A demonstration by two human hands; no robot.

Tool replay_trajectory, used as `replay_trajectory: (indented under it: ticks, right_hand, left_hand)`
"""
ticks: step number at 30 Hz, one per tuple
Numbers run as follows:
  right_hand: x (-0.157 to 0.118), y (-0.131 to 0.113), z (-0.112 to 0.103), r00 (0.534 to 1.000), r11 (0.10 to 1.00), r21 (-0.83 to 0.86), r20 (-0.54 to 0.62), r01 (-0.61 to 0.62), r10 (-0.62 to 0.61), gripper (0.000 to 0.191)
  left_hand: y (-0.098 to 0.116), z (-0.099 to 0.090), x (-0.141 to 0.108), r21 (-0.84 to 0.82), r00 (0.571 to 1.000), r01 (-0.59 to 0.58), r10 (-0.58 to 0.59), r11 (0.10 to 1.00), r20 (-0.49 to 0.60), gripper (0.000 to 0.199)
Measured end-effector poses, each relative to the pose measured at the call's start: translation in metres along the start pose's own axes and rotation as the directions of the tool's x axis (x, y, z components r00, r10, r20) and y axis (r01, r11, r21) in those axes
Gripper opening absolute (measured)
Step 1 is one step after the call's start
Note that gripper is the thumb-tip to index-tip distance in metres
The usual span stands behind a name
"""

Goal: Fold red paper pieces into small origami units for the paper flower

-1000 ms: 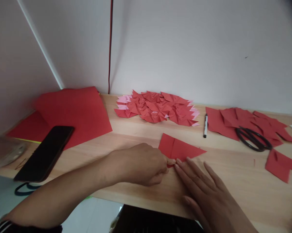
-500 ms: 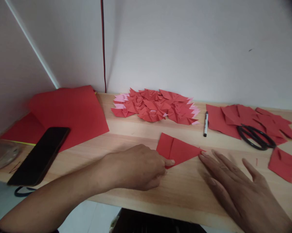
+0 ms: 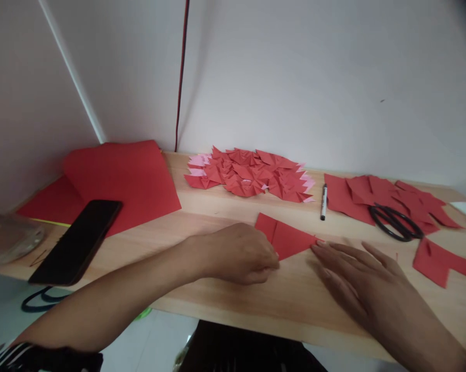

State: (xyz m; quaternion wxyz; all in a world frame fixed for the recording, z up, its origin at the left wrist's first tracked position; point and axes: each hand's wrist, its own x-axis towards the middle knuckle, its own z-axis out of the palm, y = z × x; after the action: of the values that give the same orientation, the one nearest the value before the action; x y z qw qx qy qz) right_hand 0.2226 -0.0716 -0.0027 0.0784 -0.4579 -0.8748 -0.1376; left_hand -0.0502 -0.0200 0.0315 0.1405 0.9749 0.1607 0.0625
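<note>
A folded red paper (image 3: 290, 240) with a crease across it lies on the wooden table (image 3: 233, 305), its narrow tip pointing right. My left hand (image 3: 244, 253) is curled, knuckles up, over the paper's lower left edge; its fingertips are hidden beneath it. My right hand (image 3: 360, 279) lies flat with fingers stretched out, its fingertips touching the paper's right tip. Behind the paper sits a cluster of folded red and pink pieces (image 3: 252, 173).
Large red sheets (image 3: 139, 181) and a black phone (image 3: 77, 243) are at left, near a clear container (image 3: 11, 237). A marker (image 3: 324, 201), black-handled scissors (image 3: 395, 222) and cut red papers (image 3: 432, 261) lie at right. A wall stands behind.
The view has shifted slightly. My left hand has turned over and curled, so its previously extended finger no longer shows. My right hand keeps touching the paper's tip.
</note>
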Motion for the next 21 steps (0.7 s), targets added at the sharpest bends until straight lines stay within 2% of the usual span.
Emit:
replay_trajectory:
  ticks: [5,9,13,21]
  right_hand:
    - [-0.002,0.002,0.001,0.998,0.998,-0.013,-0.009,0.058,-0.058,0.044]
    - [-0.004,0.002,0.001,0.997,0.997,-0.008,0.009,0.075,-0.074,0.043]
    - [-0.002,0.002,-0.001,0.996,0.996,-0.012,0.017,0.087,-0.086,0.043]
    - [-0.007,0.001,0.003,0.996,0.994,-0.052,0.016,0.093,-0.092,0.044]
  left_hand:
    - [-0.002,0.023,0.012,0.191,0.992,-0.067,0.086,0.979,-0.091,0.023]
    - [0.001,0.034,0.014,0.200,0.995,-0.027,0.046,0.979,-0.089,0.027]
    - [0.005,0.029,0.013,0.145,0.997,0.042,-0.031,0.989,-0.074,0.029]
    - [0.007,0.014,0.006,0.090,0.999,0.041,-0.042,0.995,0.011,0.024]
